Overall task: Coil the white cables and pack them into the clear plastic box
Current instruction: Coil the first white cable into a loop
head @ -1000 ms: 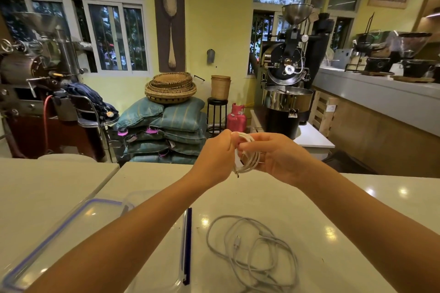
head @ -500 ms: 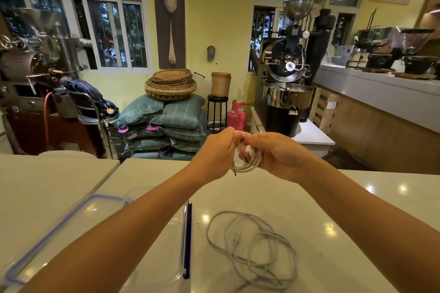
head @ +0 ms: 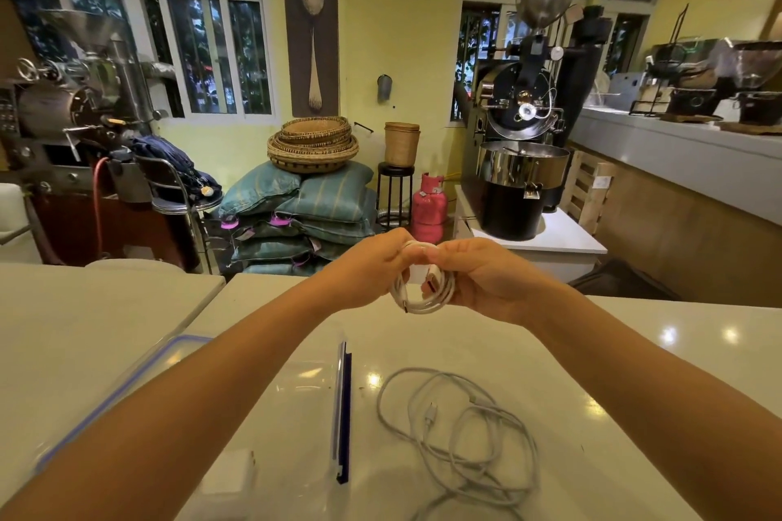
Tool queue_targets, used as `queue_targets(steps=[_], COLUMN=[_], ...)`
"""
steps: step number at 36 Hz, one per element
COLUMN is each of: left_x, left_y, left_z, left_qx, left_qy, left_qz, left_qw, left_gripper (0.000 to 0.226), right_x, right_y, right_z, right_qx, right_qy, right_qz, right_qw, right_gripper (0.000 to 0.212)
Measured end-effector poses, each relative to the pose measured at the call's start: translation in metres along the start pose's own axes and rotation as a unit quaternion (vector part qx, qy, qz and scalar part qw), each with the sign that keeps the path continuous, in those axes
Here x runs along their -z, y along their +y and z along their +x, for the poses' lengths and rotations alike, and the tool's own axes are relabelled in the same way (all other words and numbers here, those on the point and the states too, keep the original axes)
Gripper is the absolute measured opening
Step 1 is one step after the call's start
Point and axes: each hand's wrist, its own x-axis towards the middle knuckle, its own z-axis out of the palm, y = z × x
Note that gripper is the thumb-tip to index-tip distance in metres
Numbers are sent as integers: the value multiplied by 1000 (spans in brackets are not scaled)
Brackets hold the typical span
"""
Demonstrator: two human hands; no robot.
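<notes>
A small coiled white cable point(head: 425, 292) hangs between my two hands above the far part of the table. My left hand point(head: 368, 271) pinches the coil's left side and my right hand point(head: 486, 279) grips its right side, a plug end showing at the fingers. A second white cable point(head: 461, 431) lies loose and tangled on the table below my right forearm. The clear plastic box point(head: 338, 406) with a blue-edged rim stands under my left forearm, and a white block point(head: 230, 478) shows inside it.
A blue-rimmed clear lid point(head: 139, 368) lies left of the box, partly hidden by my arm. The white table point(head: 634, 360) ends just beyond my hands. Behind it stand stacked sacks point(head: 304, 216), a pink gas cylinder point(head: 428, 207) and a coffee roaster point(head: 520, 148).
The coil has stayed between both hands, and my fingers have shifted on it so the plug end now shows at the right hand. The camera view dipped slightly.
</notes>
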Motion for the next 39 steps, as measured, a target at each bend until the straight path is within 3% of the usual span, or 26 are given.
queue_targets(steps=[6,24,33,39], left_x=[5,33,46,51], left_y=[-8,-34,-49,-53], left_z=[-4,-23,-34,-40], left_qx=[5,37,54,48], left_qy=[2,-31,21,47], left_qz=[15,79,58,85], left_qw=[1000,996,997,994], left_gripper=[15,18,11,17], right_x=[-6,-38,-55,-60], right_y=[4,12,12,10], right_z=[7,27,39,46], right_qx=[6,-59,-65,-44], right_qy=[18,15,-25,-23], right_qz=[-13,-41,-45,-64], right_qw=[1000,997,997,997], right_gripper=[10,21,23,14])
